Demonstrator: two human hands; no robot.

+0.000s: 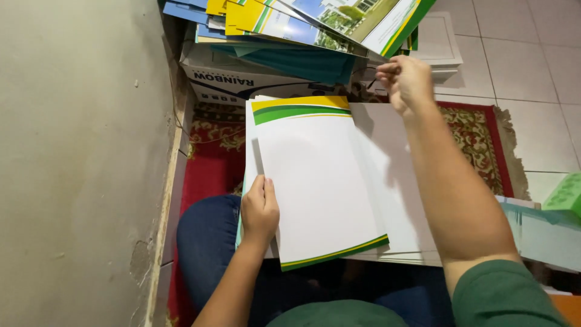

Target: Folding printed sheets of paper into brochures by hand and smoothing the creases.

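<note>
Left hand [260, 209] on white sheet [315, 181], cardboard box [233, 79] beyond

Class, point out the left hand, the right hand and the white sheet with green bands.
left hand [260, 209], head view, back of hand
right hand [407, 82], head view, knuckles
white sheet [318, 188], head view, blank middle

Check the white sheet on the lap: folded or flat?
Flat: the white sheet lies spread on the stack, left hand holding its edge.
</note>
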